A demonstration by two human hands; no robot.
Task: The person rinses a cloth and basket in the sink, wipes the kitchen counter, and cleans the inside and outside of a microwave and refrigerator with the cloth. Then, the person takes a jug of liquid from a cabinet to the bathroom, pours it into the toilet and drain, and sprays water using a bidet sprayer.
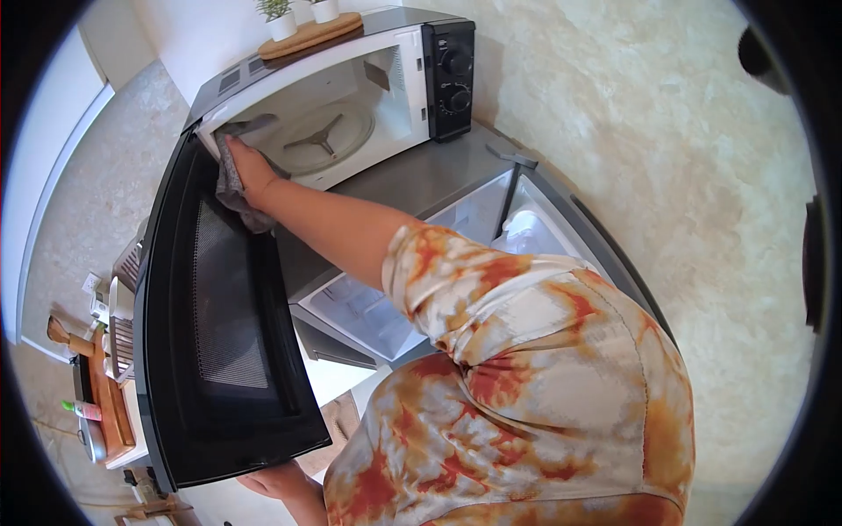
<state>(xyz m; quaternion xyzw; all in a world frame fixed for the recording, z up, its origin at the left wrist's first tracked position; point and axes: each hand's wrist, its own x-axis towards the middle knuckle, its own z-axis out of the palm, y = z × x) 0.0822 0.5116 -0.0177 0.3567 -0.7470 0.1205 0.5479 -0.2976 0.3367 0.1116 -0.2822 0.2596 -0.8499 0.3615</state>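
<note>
While the right hand (252, 171) is wrapped on a grey cloth (231, 188) at the microwave's (412, 98) hinge-side edge, the main worry is that hinge gap: if the open door (230, 298) swings back, fingers or fabric could get pinched. Cloth sits right at the mouth of the microwave, bunched, with a loose end hanging down over the inner side of the door; that tail could snag on the hinge.

Left hand (279, 480) is at the door's lower near corner, well apart from the right one, partly hidden (can't tell if it grips the door or just rests against it). If it is only resting, the door is poorly steadied; if it pulls hard, the hinge takes the load and the microwave might shift on its perch.

Inside the microwave, the round turntable (358, 123) lies just beyond the fingers, with a three-armed support (321, 140) showing. A careless sweep of the cloth could catch its rim and knock it off centre.

On top of the microwave, potted plants (280, 26) stand on a wooden board (329, 33); a strong shove from inside could jolt them, maybe tip one. Below the microwave, the refrigerator (408, 175) stands open under the outstretched arm, so crumbs or drips, if there are any, could fall in.
</note>
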